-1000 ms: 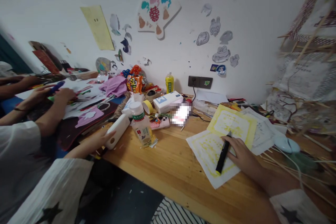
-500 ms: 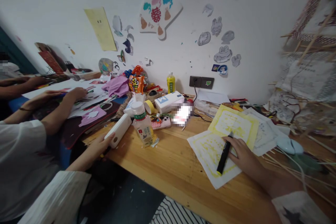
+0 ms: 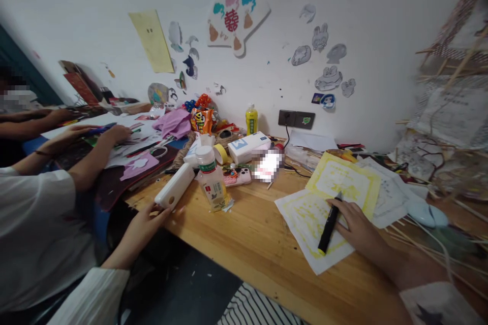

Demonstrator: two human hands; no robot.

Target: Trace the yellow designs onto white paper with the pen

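My right hand is closed around a black marker with a yellow end toward me and its grey tip pointing away. It rests over a white sheet with pale yellow drawing. Behind lies another sheet with a thick yellow border, partly overlapped. At the desk's front edge, my left hand has its fingers and thumb at the near end of a long white case with a round spot. Some of those fingers are hidden beneath it. A clear bottle with a green label stands just right of the case.
Behind the bottle lie yellow tape, a white box, a pink phone and a blurred bright screen. A pale blue mouse and thin sticks lie right. A co-worker's hands work among papers at left.
My left hand has shifted back to the near end of the white case, whose near end has turned slightly. My right hand keeps the marker in nearly the same place. The view has shifted slightly.
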